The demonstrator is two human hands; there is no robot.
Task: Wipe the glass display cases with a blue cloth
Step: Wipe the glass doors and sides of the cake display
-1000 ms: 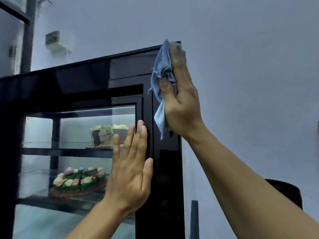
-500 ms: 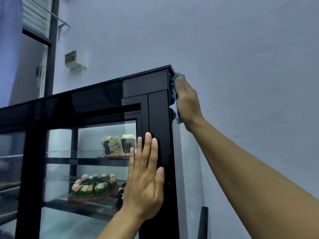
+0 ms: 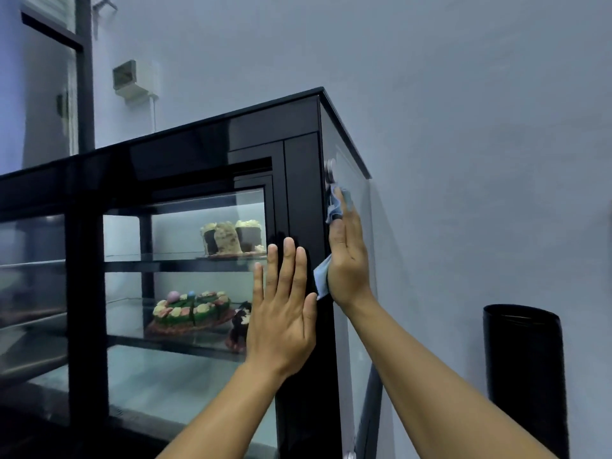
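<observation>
A black-framed glass display case (image 3: 185,150) fills the left and middle of the view. My right hand (image 3: 347,256) lies flat with straight fingers on the case's right side glass, pressing a blue cloth (image 3: 323,281) against it. The cloth shows above my fingertips and below my palm; the rest is hidden under the hand. A round silver knob (image 3: 331,168) sits just above the cloth. My left hand (image 3: 283,313) rests flat with spread fingers on the black front corner post of the case.
Inside the case, cake slices (image 3: 231,238) stand on the upper shelf and a green decorated cake (image 3: 190,309) on the lower one. A black cylinder (image 3: 526,376) stands at the right by the pale wall. A white box (image 3: 129,79) hangs on the wall.
My right hand has gone from the case's top front corner round to the side glass and slid downward with the cloth. My left hand stays on the corner post. The view shifted.
</observation>
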